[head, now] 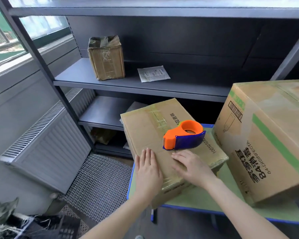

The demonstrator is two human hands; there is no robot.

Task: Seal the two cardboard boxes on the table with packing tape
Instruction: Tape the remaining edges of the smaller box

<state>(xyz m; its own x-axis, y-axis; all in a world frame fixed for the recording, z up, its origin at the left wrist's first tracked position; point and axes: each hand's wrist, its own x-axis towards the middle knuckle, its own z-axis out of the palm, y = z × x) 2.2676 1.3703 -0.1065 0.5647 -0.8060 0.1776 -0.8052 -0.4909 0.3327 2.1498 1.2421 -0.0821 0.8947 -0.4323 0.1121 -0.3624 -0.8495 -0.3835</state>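
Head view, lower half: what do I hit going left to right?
Radiator → left hand → right hand → large cardboard box with green stripe. Both hands press flat on the smaller cardboard box; the tape dispenser sits on it, overlapping the right hand's span, so unranked.

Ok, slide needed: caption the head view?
Left hand and right hand press flat on the small box; tape dispenser rests on it.

Daylight from window (33, 26); edges warped, soft.
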